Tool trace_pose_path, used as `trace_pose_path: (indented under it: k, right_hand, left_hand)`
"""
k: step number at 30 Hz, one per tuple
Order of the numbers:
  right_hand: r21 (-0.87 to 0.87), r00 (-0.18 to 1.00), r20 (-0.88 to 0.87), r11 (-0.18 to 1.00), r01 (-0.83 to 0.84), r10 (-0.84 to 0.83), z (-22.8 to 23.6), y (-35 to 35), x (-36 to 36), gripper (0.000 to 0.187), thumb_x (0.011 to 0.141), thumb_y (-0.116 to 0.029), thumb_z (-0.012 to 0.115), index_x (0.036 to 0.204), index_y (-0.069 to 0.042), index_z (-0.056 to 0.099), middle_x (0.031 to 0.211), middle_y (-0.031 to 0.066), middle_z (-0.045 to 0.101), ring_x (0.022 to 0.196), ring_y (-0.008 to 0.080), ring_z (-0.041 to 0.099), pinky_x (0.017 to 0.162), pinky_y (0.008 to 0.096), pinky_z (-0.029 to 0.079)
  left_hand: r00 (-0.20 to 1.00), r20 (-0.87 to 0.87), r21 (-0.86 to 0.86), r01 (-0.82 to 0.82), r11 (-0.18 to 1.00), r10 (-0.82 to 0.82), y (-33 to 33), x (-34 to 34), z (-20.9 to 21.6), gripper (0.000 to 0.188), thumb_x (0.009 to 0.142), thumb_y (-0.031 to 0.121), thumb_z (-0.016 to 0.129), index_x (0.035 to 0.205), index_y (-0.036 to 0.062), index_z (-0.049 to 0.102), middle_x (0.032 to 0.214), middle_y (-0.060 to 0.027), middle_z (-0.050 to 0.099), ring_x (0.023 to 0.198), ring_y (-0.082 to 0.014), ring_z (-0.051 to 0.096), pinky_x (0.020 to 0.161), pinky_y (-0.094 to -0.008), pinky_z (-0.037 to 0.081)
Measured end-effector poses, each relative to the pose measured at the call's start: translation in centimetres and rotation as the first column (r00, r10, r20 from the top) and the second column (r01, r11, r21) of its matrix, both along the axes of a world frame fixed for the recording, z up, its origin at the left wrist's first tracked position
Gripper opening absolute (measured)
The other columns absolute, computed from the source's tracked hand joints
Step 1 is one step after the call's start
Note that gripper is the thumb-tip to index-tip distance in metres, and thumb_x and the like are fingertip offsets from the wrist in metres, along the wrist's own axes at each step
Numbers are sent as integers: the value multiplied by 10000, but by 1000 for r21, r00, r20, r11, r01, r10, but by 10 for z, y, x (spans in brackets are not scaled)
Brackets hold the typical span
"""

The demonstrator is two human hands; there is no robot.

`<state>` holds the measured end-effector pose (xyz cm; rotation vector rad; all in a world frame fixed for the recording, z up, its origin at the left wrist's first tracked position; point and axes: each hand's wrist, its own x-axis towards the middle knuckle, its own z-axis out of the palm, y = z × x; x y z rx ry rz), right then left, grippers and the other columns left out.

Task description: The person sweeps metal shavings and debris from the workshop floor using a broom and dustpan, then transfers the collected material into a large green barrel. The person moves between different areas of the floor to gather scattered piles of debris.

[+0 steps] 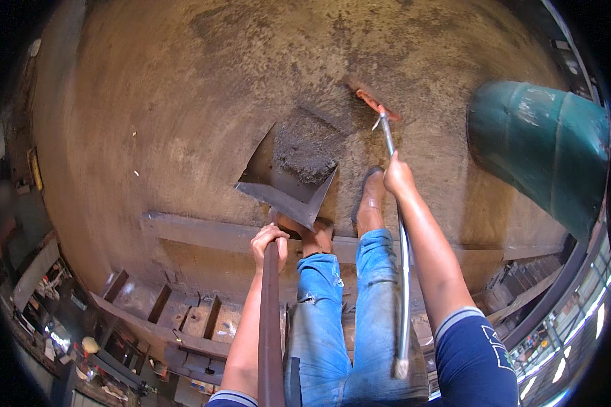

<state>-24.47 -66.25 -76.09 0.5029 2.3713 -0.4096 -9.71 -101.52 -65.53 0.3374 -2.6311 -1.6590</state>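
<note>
My left hand (267, 248) is closed around the brown handle (269, 325) of a long-handled metal dustpan (278, 197). The pan rests on the floor just in front of my feet, its mouth facing away from me. A heap of dark grey grit (307, 150) lies in the pan and around its mouth. My right hand (399, 178) grips the silver shaft of a broom (405, 292), whose far end passes down beside my right leg. The broom's orange-red head (379, 106) touches the floor ahead and to the right of the pan; its bristles are blurred.
A large dented green drum (543, 142) stands at the right. Stained brown floor (176, 81) stretches ahead. Behind my feet runs a raised metal edge (237, 234), with a slotted metal frame (176, 312) beyond it. Clutter (54, 292) lines the far left.
</note>
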Motion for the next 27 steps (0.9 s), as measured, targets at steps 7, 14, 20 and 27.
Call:
trace_pose_path:
  k: [7, 14, 20, 27]
  right_hand:
    - [323, 799, 90, 742, -588, 594, -84, -93, 72, 448, 887, -217, 549, 1227, 66, 622, 772, 128, 695, 682, 215, 657, 603, 404, 551]
    - [-289, 853, 162, 850, -440, 496, 56, -76, 100, 563, 884, -150, 526, 1393, 69, 429, 918, 339, 667, 839, 477, 676, 735, 555, 541]
    - [-175, 902, -124, 885, -431, 415, 66, -45, 45, 611, 842, -144, 572, 1405, 34, 415, 893, 339, 660, 840, 490, 669, 756, 556, 542]
    - [44, 895, 8, 894, -447, 447, -7, -110, -73, 564, 943, -82, 447, 1463, 79, 300, 958, 286, 695, 878, 421, 704, 763, 503, 572]
  left_hand:
    - [997, -76, 16, 1, 1000, 0, 14, -18, 0, 57, 658, -19, 592, 619, 20, 607, 615, -123, 600, 609, -284, 635, 629, -354, 508]
    - [993, -7, -2, -120, 993, 120, 7, -10, 10, 59, 657, -11, 596, 616, 27, 615, 627, -124, 619, 618, -276, 649, 629, -348, 515]
    - [992, -15, 88, -124, 988, 126, -10, 18, 15, 95, 661, -51, 568, 616, 23, 607, 618, -117, 607, 638, -286, 652, 706, -372, 528]
    - [989, -11, 48, -146, 988, 147, -3, 38, 20, 96, 683, -42, 566, 622, 22, 603, 622, -118, 611, 657, -288, 661, 802, -413, 541]
